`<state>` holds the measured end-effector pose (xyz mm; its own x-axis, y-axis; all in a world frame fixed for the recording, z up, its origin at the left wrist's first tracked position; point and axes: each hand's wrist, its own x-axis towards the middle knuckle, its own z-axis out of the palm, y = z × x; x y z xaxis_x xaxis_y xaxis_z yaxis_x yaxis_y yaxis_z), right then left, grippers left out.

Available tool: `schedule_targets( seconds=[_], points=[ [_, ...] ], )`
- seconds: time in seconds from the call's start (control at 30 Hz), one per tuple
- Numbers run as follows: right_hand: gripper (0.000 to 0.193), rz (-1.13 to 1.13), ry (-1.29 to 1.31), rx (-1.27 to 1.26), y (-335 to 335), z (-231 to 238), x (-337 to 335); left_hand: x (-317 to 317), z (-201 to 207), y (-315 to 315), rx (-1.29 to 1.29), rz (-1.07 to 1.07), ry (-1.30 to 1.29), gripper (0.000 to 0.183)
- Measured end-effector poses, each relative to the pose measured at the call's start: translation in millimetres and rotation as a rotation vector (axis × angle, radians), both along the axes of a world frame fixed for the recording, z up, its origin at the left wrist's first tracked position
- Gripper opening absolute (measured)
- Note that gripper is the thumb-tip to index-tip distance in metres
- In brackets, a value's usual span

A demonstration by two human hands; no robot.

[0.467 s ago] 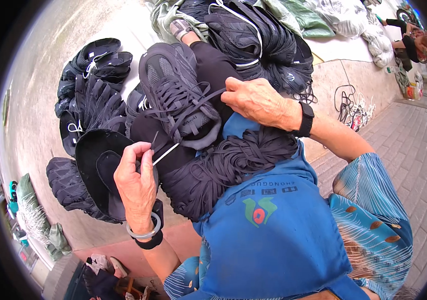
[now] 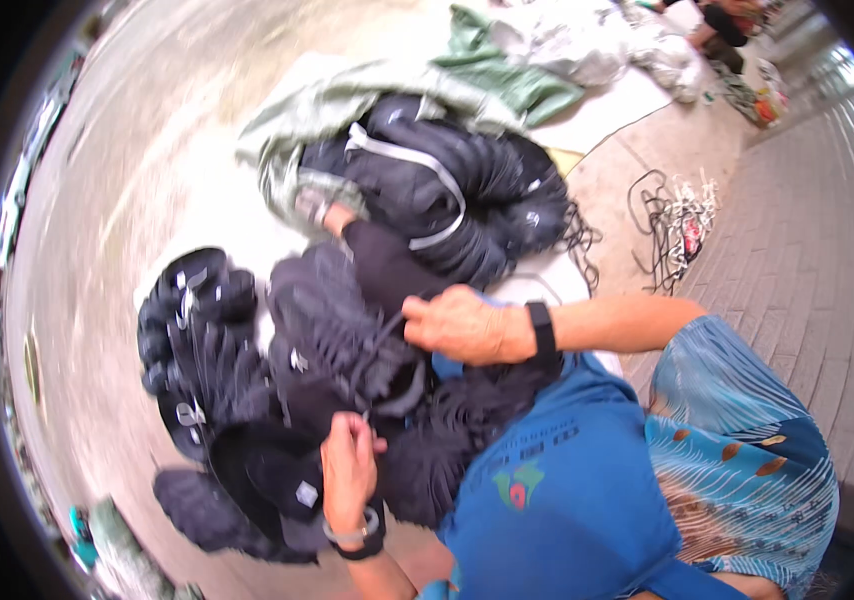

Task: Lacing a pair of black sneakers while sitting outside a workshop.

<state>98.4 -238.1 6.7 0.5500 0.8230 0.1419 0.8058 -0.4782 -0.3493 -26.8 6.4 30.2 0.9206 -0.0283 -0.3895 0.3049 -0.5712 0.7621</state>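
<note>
A dark grey sneaker upper lies across my lap, its laces criss-crossed over the front. My right hand is closed at the upper's right side, pinching a dark shoelace that runs out from it. Below the upper's near end, my left hand is closed with its fingertips together. What those fingers hold is blurred and cannot be made out. A thick bundle of dark shoelaces rests on my blue apron, just right of my left hand.
Stacked dark shoe uppers lie on the left, with a dark upper beside my left hand. Beyond my knee, a large tied bundle of uppers sits against green sacking. Loose laces lie on the ground at right.
The whole view has shifted and blurred. My left hand has come nearer the upper's near end, and the thin pale stick seen at its fingers no longer shows. My right hand still pinches the lace.
</note>
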Motion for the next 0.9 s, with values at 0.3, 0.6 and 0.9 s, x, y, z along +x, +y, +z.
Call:
schedule_targets(
  seconds=[0.3,0.6,0.9],
  points=[
    [0.015,0.136,0.007,0.199,0.4,-32.6,4.5,-1.6,15.5,31.8,0.096,-0.112,0.242,0.02],
    [0.02,0.192,-0.016,0.264,-3.7,-40.5,13.4,-4.1,-0.4,12.4,-0.22,0.019,0.34,0.02],
    [0.018,0.171,-0.015,0.4,6.8,-62.2,18.3,1.9,-20.2,32.0,-0.42,0.07,0.426,0.02]
  ],
)
